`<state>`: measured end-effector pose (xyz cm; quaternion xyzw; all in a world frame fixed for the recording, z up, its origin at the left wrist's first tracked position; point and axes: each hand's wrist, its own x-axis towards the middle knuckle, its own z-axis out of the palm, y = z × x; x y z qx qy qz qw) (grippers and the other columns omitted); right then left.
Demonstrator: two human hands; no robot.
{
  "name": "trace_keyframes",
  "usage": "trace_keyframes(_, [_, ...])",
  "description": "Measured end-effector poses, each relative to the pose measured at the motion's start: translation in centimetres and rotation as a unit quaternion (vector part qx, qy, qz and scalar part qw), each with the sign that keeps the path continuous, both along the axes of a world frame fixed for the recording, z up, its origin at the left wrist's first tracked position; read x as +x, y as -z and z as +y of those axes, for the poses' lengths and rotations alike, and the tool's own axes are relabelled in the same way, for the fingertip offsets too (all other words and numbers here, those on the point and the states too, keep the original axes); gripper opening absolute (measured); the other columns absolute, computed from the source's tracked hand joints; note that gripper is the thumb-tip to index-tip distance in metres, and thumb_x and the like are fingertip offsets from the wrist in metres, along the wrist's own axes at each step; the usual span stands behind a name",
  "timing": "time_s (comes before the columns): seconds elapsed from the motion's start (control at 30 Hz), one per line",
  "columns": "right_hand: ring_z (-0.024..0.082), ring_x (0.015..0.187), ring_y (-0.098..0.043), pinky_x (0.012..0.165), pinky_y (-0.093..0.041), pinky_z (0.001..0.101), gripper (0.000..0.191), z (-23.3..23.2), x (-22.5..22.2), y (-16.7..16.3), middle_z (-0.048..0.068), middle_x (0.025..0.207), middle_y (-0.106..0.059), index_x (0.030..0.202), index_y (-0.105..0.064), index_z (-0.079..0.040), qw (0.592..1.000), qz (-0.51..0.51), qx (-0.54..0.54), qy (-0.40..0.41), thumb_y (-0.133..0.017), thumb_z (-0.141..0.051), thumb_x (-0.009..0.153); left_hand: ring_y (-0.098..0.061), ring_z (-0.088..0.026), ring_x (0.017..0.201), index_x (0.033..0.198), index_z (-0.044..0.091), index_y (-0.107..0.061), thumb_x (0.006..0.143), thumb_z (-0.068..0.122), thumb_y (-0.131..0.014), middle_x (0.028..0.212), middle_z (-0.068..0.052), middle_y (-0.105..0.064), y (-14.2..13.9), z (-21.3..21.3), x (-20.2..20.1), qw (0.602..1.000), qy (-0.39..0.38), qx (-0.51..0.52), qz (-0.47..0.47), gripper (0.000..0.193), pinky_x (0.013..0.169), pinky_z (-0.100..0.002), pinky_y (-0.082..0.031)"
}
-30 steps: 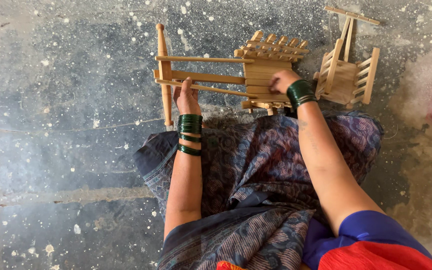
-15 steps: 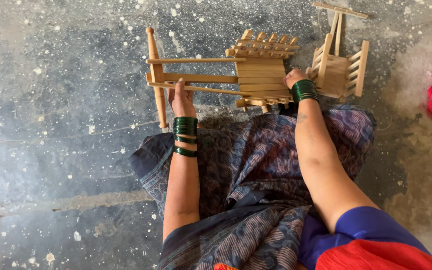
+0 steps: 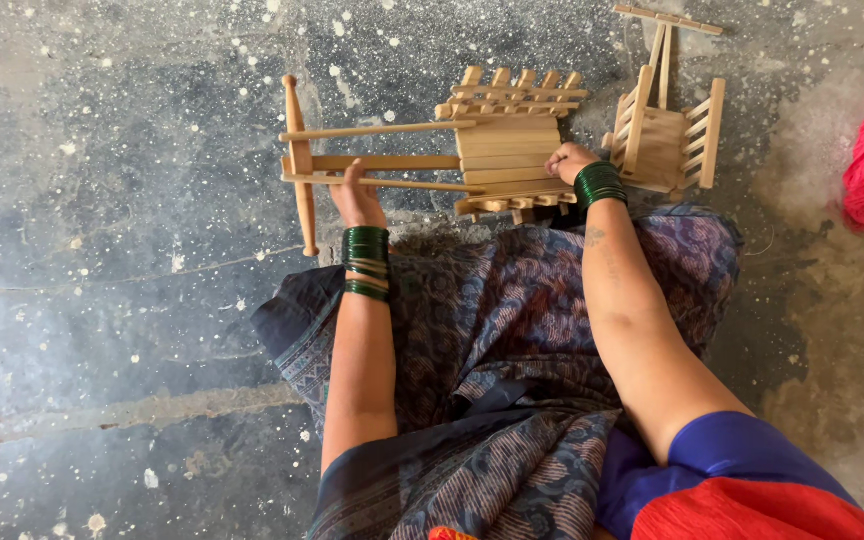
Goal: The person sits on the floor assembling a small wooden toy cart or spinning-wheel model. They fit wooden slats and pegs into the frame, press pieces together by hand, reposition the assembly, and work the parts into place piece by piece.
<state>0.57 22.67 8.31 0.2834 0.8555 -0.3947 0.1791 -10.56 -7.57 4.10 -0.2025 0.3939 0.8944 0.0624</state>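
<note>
Both hands steady a wooden toy cart [image 3: 472, 150] on the speckled stone floor [image 3: 122, 330].
The left hand [image 3: 357, 197] curls around the shaft rods, the right hand [image 3: 567, 160] pinches the cart bed's end; a second cart [image 3: 667, 135] stands beside.

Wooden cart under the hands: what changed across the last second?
Little visibly changed. The left hand stays on the long poles of the wooden cart, and the right hand stays at its slatted body. The framing shifted slightly. The second small cart rests where it was on the floor.
</note>
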Motion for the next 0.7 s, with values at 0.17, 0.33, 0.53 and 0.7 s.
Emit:
trace_keyframes(0.17, [0.016, 0.101, -0.068, 0.091, -0.051, 0.0329, 0.009, -0.1, 0.4, 0.0, 0.006, 0.108, -0.075, 0.101, -0.067, -0.004, 1.000, 0.002, -0.001, 0.024, -0.062, -0.008, 0.095, -0.055, -0.017, 0.090, 0.149, 0.004, -0.036, 0.089, 0.005, -0.066, 0.107, -0.008, -0.057, -0.2, -0.1, -1.1, 1.000, 0.010, -0.008, 0.000, 0.067, 0.077, -0.032, -0.048])
trace_keyframes(0.33, [0.016, 0.096, -0.067, 0.082, -0.053, 0.0339, 0.008, 0.1, 0.5, 0.2, 0.006, 0.108, -0.075, 0.103, -0.065, -0.006, 0.996, -0.023, -0.034, 0.081, -0.061, -0.011, 0.098, -0.062, -0.018, 0.091, 0.158, 0.012, -0.020, 0.086, 0.006, -0.064, 0.110, -0.011, -0.061, -0.9, 1.4, -0.9, 0.998, 0.052, 0.006, 0.024, 0.085, 0.081, -0.033, -0.053])
trace_keyframes(0.53, [0.015, 0.098, -0.067, 0.084, -0.054, 0.0342, 0.008, -0.1, 0.5, -0.3, 0.002, 0.108, -0.074, 0.102, -0.068, -0.009, 0.994, -0.062, 0.019, 0.084, -0.061, -0.013, 0.100, -0.061, -0.026, 0.103, 0.164, 0.013, -0.011, 0.089, 0.007, -0.062, 0.127, -0.027, -0.058, 0.0, 2.1, -0.5, 0.994, 0.102, -0.034, 0.019, 0.090, 0.092, -0.039, -0.051])
trace_keyframes(0.7, [0.011, 0.095, -0.070, 0.080, -0.059, 0.0329, 0.006, -0.1, 0.7, -0.7, 0.004, 0.108, -0.074, 0.102, -0.064, -0.006, 0.988, -0.006, -0.055, 0.143, -0.061, -0.006, 0.097, -0.050, -0.038, 0.134, 0.159, 0.011, 0.007, 0.084, 0.006, -0.064, 0.145, -0.030, -0.044, 0.7, 2.3, -0.5, 0.977, 0.167, -0.129, -0.030, 0.103, 0.116, -0.050, -0.038])
